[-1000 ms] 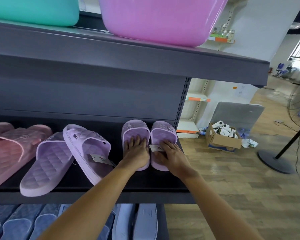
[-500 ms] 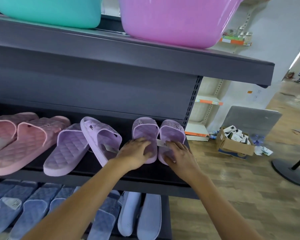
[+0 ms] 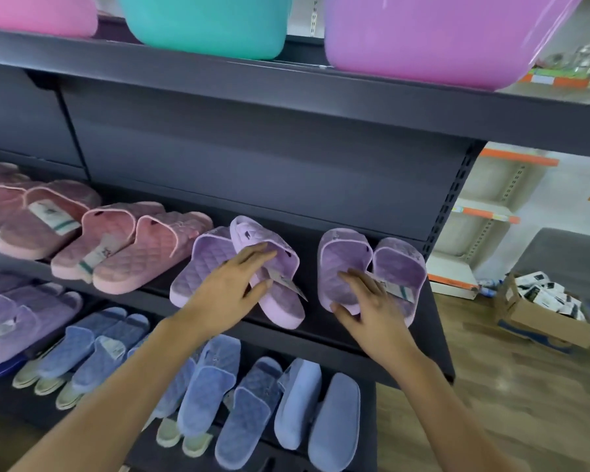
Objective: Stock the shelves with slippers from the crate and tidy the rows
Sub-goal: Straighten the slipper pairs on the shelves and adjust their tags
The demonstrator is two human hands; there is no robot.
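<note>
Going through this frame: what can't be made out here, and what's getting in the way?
- Crate: outside the head view; only a cardboard box on the floor, contents too small.
- Tag print: too small and blurred.
- Left hand on the tilted lilac slipper: gripping or resting unclear; the hand hides the contact.
- Teal basin: top cut by the upper edge.

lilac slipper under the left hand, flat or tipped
Tipped: the lilac slipper leans on its edge against its mate, sole side showing; the left hand touches its strap.
</note>
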